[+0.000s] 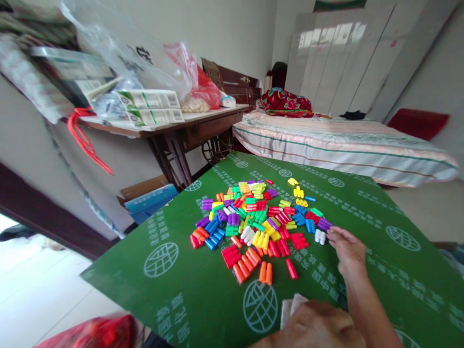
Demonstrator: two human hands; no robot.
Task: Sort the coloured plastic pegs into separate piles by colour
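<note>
A pile of small coloured plastic pegs (pixel 259 220) in red, orange, yellow, green, blue, purple and white lies on a green printed table cover (pixel 188 290). My right hand (pixel 347 247) reaches in from the lower right. Its fingers are loosely bent, with the tips beside a white peg pair (pixel 320 236) and purple pegs (pixel 324 224) at the pile's right edge; nothing shows in its grasp. My left hand (pixel 314 325) rests at the bottom edge, curled closed over a crumpled white paper (pixel 291 307) that sticks out to its left.
A wooden side table (pixel 203 126) with boxes and plastic bags stands at the back left, above a blue box (pixel 150 200) on the floor. A striped bed (pixel 337 145) runs behind the green table. Something red (pixel 94 333) lies at the lower left.
</note>
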